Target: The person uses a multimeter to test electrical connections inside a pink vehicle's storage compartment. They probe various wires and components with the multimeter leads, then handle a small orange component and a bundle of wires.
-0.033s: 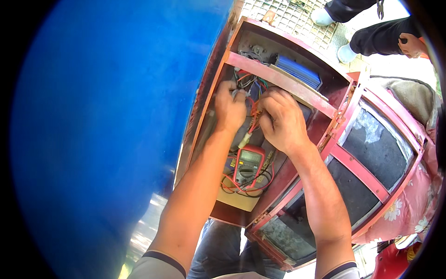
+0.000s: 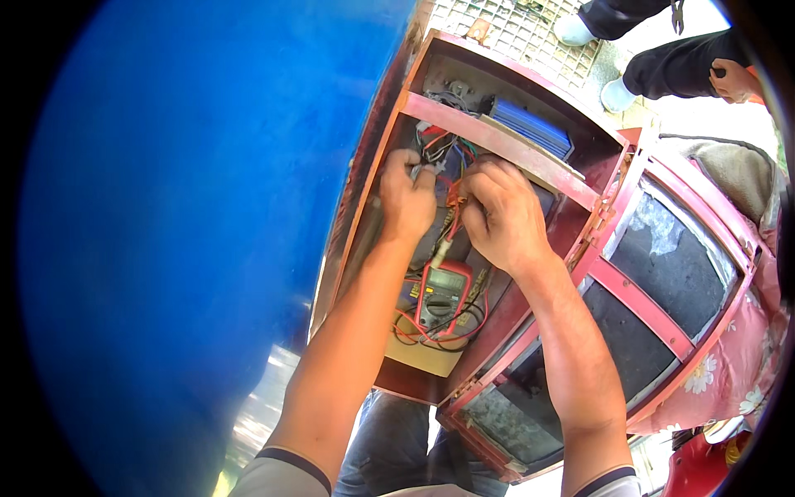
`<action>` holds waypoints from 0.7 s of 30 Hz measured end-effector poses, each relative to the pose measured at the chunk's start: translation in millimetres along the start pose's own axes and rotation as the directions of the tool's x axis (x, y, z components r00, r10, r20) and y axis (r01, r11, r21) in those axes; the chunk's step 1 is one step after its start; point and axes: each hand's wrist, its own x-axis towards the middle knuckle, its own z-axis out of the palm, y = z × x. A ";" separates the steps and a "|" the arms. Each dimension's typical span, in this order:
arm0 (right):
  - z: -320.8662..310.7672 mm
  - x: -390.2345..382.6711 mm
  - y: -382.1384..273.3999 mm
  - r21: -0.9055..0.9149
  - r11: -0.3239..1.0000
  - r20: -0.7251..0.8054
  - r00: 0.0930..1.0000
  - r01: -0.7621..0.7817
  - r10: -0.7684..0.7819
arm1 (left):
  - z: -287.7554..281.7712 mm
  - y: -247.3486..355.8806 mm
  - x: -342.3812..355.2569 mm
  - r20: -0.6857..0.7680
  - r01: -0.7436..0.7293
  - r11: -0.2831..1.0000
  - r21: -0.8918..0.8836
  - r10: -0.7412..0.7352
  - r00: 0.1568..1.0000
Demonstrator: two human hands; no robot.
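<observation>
Inside an open red metal box (image 2: 489, 124), both hands work among a bundle of thin coloured wires (image 2: 439, 147). My left hand (image 2: 407, 199) is closed, thumb and forefinger pinching wires beside a pale connector. To its right, my right hand (image 2: 503, 211) is curled palm-down, its fingertips pressed together on red-orange wires (image 2: 454, 195); the exact grip is partly hidden. Those wires lead down to a whitish plug (image 2: 441, 253). Just below the plug lies a red-and-grey multimeter (image 2: 444, 291) with red and black test leads (image 2: 464, 331) coiled around it.
A blue finned unit (image 2: 530, 128) sits beyond the red crossbar (image 2: 497, 145). The hinged lid (image 2: 633, 306) lies open at the right, near a pink flowered cloth (image 2: 704, 364). A large blue panel (image 2: 207, 182) stands left. Another person's legs (image 2: 679, 66) show at upper right.
My left hand has shifted slightly left and down, uncovering more of the wires above it. The whitish plug has moved a little. My right hand stays almost in place.
</observation>
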 end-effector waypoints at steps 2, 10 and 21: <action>-0.6 -0.3 0.7 0.003 1.000 -0.011 1.000 -0.019 0.019 | -11.1 -2.0 -14.5 0.044 0.043 0.982 -0.186 -0.035 0.998; 16.9 12.8 -20.7 -0.001 0.976 -0.028 0.975 -0.219 0.219 | -15.2 -10.6 -22.8 0.063 0.048 0.945 -0.323 -0.029 0.998; 33.3 23.5 -16.2 -0.383 0.913 0.010 0.988 -0.139 0.155 | -7.0 -3.9 -24.6 -0.102 -0.144 0.973 -0.178 0.128 0.987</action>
